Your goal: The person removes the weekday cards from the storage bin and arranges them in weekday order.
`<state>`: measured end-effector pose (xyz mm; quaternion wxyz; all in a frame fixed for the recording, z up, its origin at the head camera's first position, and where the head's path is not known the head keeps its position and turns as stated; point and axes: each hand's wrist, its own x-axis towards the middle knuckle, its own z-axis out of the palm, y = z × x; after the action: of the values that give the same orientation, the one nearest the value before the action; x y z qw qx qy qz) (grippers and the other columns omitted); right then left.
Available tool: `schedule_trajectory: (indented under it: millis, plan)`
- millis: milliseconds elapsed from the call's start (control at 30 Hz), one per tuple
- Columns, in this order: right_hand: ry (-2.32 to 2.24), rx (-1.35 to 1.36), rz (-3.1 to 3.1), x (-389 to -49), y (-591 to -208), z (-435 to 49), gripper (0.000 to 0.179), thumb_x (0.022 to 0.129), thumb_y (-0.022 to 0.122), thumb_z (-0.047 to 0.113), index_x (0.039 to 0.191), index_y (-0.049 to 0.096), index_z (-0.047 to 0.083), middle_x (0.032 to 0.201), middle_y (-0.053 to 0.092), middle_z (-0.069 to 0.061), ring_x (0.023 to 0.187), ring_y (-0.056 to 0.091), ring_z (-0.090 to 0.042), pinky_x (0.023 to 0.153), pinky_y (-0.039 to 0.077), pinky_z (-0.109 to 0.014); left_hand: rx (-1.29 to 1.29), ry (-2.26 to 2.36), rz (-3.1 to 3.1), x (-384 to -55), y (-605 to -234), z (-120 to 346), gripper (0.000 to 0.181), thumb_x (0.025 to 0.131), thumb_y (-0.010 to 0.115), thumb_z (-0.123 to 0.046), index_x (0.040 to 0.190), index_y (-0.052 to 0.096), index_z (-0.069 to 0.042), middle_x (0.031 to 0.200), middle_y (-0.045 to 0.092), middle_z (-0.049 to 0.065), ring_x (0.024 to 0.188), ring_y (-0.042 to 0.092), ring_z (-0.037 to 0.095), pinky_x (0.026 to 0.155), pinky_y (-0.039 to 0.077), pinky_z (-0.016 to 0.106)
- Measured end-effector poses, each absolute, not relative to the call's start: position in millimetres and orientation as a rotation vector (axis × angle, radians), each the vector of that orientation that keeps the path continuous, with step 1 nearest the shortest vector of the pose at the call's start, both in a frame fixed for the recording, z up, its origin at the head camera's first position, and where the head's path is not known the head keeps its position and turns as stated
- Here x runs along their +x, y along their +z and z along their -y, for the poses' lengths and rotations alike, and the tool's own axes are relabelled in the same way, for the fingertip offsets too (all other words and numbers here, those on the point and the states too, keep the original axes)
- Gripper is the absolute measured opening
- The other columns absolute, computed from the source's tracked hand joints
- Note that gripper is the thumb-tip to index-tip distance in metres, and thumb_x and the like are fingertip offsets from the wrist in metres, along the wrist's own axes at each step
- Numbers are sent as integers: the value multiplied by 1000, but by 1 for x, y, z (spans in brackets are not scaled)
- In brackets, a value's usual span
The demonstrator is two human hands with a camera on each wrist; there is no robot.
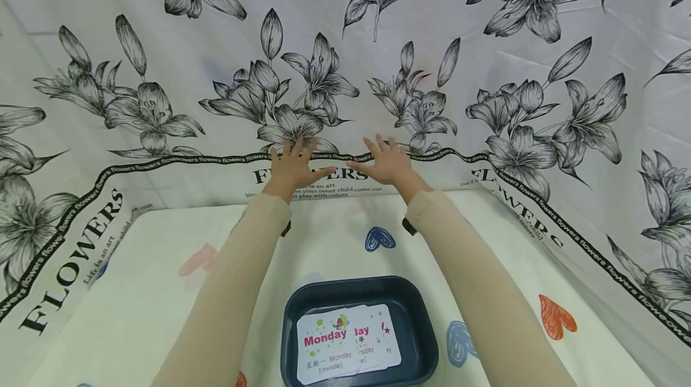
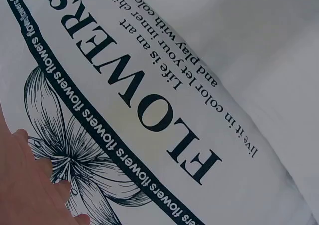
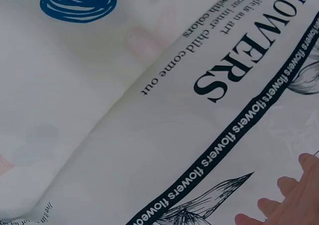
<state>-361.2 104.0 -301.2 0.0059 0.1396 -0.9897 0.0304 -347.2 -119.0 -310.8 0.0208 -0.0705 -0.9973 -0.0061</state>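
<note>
- Head view, centre: we saw the left hand (image 1: 293,166) and the right hand (image 1: 390,164) stretched forward side by side, fingers straight and spread apart, thumbs pointing toward each other, neither holding anything. Before them hung the lily-printed fabric (image 1: 345,57); we could not tell whether they touched it.
- Head view, lower centre: the dark blue tray (image 1: 418,330) sat on the heart-printed tablecloth (image 1: 140,291) between the forearms, with weekday flashcards (image 1: 379,348) lying overlapped inside, "Monday" uppermost. It lay bodyward of both hands, well apart from them; its long axis seemed to run left to right, and we judged neither hand clearly nearer.
- Left wrist view: we found the left fingers at the lower left edge, beside the printed black band (image 2: 84,109); the tray was out of frame.
- Right wrist view: the right fingers entered at the lower right, empty as far as shown; the tray was again absent.
</note>
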Motion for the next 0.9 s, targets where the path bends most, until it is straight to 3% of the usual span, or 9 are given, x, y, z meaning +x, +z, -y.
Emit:
schedule_trajectory:
  millis: [267, 467, 733, 900]
  plan:
    - [240, 509, 3075, -353, -306, -105, 86, 83, 24, 76, 149, 7, 24, 155, 3, -10, 140, 4, -39, 105, 22, -59, -293, -93, 3139, -344, -320, 125, 89, 81, 23, -78, 149, 0, -26, 155, -2, 11, 140, -3, 38, 107, -2, 62]
    - [432, 574, 3071, -339, -310, -113, 87, 82, 27, 75, 149, 5, 24, 155, 2, -9, 141, 4, -33, 100, 29, -61, -355, -220, 3169, -331, -325, 136, 85, 84, 29, -73, 149, 6, -23, 155, -1, 12, 139, 4, 39, 106, 1, 63]
    - [582, 627, 2998, -314, -322, -139, 91, 79, 28, 79, 149, 5, 26, 156, -1, -4, 141, 6, -30, 91, 36, -64, -467, -398, 3188, -306, -333, 153, 84, 85, 27, -72, 149, 8, -22, 154, 8, 15, 139, 10, 38, 104, 1, 65]
    - [630, 655, 2971, -297, -325, -149, 87, 82, 32, 75, 149, 3, 28, 155, -2, -3, 141, 7, -30, 94, 31, -66, -489, -414, 3179, -291, -331, 156, 82, 85, 29, -72, 149, 6, -25, 154, 7, 12, 140, 11, 35, 105, 2, 65]
